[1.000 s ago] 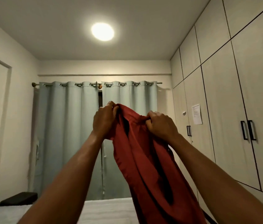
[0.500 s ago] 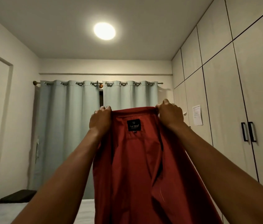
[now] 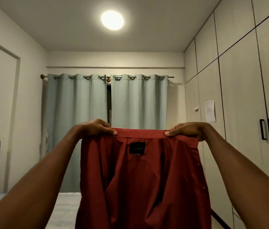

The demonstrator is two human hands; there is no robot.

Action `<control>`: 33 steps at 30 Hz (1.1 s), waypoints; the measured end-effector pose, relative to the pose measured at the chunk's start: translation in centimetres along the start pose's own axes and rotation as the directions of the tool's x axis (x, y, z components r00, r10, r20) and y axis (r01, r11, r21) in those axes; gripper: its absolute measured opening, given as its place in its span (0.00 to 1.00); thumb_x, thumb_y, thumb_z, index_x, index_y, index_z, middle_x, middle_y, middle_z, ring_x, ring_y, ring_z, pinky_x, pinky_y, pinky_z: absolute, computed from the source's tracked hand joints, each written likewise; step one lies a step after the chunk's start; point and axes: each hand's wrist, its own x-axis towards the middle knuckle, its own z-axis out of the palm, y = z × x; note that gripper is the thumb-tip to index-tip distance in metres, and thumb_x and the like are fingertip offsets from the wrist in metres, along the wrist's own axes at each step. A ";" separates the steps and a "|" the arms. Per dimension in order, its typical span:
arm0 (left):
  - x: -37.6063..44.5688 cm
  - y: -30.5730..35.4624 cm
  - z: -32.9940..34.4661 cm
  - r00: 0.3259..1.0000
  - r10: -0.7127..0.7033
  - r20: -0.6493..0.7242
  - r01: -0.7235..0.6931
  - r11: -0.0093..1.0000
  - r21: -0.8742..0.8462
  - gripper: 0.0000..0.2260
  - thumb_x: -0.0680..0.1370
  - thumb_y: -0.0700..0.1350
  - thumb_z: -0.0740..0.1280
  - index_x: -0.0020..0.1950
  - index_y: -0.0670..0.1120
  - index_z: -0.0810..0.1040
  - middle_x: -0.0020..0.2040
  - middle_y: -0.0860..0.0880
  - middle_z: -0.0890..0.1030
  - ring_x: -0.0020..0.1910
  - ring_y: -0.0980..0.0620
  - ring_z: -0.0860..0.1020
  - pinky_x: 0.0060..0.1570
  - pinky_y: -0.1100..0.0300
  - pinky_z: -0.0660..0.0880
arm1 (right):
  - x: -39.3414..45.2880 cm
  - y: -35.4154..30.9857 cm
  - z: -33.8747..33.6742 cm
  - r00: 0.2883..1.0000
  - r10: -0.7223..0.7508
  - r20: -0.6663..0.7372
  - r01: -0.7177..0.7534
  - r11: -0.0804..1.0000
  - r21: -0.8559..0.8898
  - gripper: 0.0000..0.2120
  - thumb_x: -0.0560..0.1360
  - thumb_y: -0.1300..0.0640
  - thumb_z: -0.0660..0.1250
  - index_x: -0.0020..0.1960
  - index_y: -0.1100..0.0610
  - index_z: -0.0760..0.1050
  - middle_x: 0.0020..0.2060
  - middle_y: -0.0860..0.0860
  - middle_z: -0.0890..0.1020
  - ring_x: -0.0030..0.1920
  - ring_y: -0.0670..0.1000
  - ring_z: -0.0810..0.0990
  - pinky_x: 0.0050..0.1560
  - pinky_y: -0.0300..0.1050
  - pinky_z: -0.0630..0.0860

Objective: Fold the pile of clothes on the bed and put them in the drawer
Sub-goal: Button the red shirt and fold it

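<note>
- While our left hand [image 3: 95, 128] and right hand [image 3: 188, 130] are pinching its top edge, we are holding the red shirt [image 3: 140, 179] spread out above the bed [image 3: 64, 207].
- Its dark label [image 3: 137, 148] is facing us below the collar.

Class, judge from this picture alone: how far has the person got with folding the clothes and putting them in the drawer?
Done: nothing visibly folded or stored.
In hand: the left hand and right hand pinch the top edge of a red shirt, stretched out and hanging above the bed.
Left: folding this shirt, then putting it away; no drawer or pile shows here.
</note>
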 end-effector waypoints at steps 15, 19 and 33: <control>7.8 1.9 5.7 0.908 -0.303 -0.289 0.019 0.719 -0.694 0.09 0.80 0.35 0.59 0.54 0.36 0.77 0.41 0.41 0.85 0.36 0.45 0.82 0.34 0.56 0.80 | 11.3 -2.7 4.5 0.615 -0.142 -0.776 0.340 0.935 0.098 0.15 0.70 0.65 0.59 0.49 0.58 0.83 0.39 0.55 0.87 0.40 0.57 0.86 0.50 0.57 0.83; 8.7 1.7 5.8 0.833 -0.109 -0.543 -0.181 0.873 -0.453 0.08 0.76 0.36 0.68 0.54 0.42 0.80 0.45 0.45 0.84 0.40 0.48 0.82 0.41 0.54 0.82 | 10.1 -2.7 4.6 0.506 -0.336 -0.794 0.329 0.926 -0.183 0.18 0.75 0.64 0.65 0.62 0.52 0.80 0.49 0.50 0.85 0.47 0.51 0.81 0.49 0.44 0.77; 4.2 7.1 4.0 0.547 0.095 -0.832 -0.585 0.754 -0.299 0.10 0.79 0.53 0.68 0.53 0.47 0.78 0.49 0.51 0.83 0.47 0.55 0.82 0.48 0.60 0.78 | 3.0 -6.7 3.8 0.396 -0.460 -0.795 0.766 0.643 0.009 0.08 0.79 0.53 0.69 0.58 0.51 0.79 0.55 0.49 0.83 0.54 0.49 0.83 0.56 0.47 0.82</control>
